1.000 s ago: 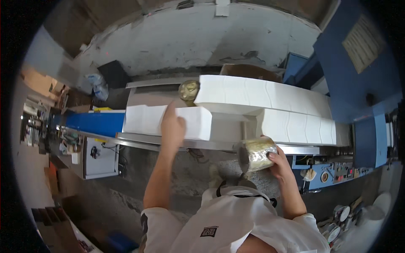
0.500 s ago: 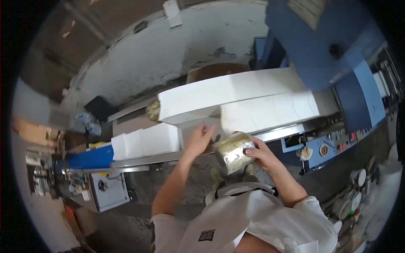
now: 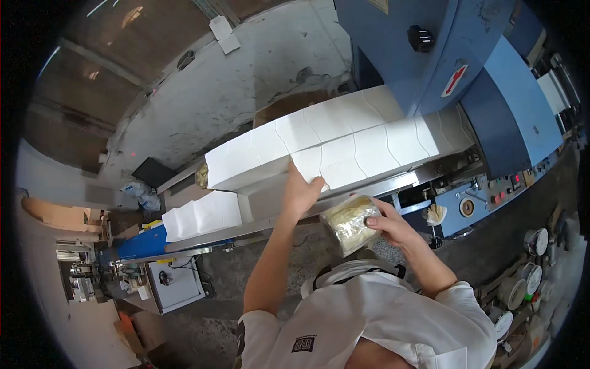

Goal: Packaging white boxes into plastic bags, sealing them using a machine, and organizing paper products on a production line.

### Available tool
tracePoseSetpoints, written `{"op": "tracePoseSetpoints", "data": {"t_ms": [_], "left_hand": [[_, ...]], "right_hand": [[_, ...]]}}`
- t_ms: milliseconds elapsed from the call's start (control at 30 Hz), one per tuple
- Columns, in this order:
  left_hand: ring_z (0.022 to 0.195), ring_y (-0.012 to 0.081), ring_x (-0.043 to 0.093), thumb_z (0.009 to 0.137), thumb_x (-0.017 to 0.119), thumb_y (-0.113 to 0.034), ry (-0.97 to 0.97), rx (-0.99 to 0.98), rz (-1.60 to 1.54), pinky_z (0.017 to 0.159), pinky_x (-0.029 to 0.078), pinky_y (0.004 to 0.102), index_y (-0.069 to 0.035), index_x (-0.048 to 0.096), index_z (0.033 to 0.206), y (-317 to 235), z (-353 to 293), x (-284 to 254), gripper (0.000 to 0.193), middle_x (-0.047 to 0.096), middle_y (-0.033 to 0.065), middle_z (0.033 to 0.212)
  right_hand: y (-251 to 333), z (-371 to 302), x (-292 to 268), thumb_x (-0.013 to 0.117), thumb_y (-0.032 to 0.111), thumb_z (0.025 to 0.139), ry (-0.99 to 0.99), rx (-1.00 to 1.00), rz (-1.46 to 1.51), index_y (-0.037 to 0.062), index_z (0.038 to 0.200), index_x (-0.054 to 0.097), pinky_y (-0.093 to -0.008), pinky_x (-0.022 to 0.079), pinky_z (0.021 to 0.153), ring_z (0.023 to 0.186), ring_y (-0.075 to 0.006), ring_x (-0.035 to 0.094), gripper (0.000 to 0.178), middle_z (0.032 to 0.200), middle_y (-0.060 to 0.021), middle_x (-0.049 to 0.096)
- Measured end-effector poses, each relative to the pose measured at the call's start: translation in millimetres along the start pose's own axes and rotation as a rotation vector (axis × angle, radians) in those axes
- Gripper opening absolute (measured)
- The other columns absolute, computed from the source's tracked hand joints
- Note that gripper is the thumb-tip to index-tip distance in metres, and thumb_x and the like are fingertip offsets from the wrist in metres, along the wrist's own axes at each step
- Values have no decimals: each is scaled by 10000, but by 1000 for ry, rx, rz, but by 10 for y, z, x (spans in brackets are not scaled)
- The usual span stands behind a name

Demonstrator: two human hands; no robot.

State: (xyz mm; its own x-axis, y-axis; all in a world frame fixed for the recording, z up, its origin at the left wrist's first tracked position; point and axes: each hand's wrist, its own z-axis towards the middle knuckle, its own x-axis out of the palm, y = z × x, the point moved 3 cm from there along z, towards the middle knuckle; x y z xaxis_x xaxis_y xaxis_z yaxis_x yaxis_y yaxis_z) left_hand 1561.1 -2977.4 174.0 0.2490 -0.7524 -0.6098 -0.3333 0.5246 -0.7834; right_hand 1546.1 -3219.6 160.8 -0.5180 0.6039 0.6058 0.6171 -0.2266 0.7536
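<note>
My right hand [image 3: 393, 226] grips a block-shaped package [image 3: 348, 225] wrapped in clear, shiny film, with pale yellow contents. It is held over the near edge of the long table, thumb on top. My left hand [image 3: 301, 192] reaches to the left end of the near row of white paper stacks [image 3: 381, 154]. Its fingers lie against that end face, thumb spread to the right; the fingertips are partly hidden. Behind runs a longer far row of white paper stacks [image 3: 255, 150]. A shorter white stack [image 3: 206, 216] lies farther left on the table.
Both rows run right to a blue machine [image 3: 510, 104] with a control panel [image 3: 491, 197]. A metal rail [image 3: 393, 182] edges the table. Another wrapped yellowish bundle [image 3: 201, 176] sits at the far row's left end. A white-topped side table [image 3: 178, 286] stands lower left.
My left hand has moved from the bare table to the end of the near row. The wrapped package stays in my right hand. The view has shifted, showing more of the machine.
</note>
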Motion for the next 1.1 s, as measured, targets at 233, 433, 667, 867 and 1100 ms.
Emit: {"op": "tracePoseSetpoints", "data": {"t_ms": [233,433,667,867,1100], "left_hand": [[967,239,661,757,625,-96,91,-118,-451,815,524,339,71,482,1333,994,-85,-867,617,668,154,1090],[875,309,653,761,578,-46,-349,-38,67,776,536,392,101,449,1341,1938,-307,-1726,612,663,208,1019],[1216,356,536,808,615,-172,70,552,960,1127,288,517,-62,728,1023,891,-390,-917,267,667,175,1107],[1228,334,550,894,571,-292,301,473,1112,1144,297,479,-43,744,1051,830,-245,-738,342,686,177,1113],[1156,430,594,885,604,-571,172,-63,-263,968,473,434,92,404,1394,142,208,157,859,620,318,1190]], "right_hand": [[-120,395,337,759,268,795,79,29,30,-47,1472,348,-307,436,1013,1178,-194,563,853,1295,-132,572],[-268,634,435,725,256,797,-21,62,6,-38,1401,450,-331,442,986,1115,-200,584,726,1214,-126,619],[-269,625,580,737,314,773,-106,13,-68,-15,1436,419,-353,474,957,1112,-224,601,805,1250,-134,596],[-321,550,299,732,291,794,-211,-1,-78,-44,1344,491,-339,454,955,1065,-210,601,687,1176,-127,627],[76,290,262,746,317,808,-31,-8,-33,-50,1370,475,-316,426,976,1116,-184,567,724,1225,-114,611]]}}
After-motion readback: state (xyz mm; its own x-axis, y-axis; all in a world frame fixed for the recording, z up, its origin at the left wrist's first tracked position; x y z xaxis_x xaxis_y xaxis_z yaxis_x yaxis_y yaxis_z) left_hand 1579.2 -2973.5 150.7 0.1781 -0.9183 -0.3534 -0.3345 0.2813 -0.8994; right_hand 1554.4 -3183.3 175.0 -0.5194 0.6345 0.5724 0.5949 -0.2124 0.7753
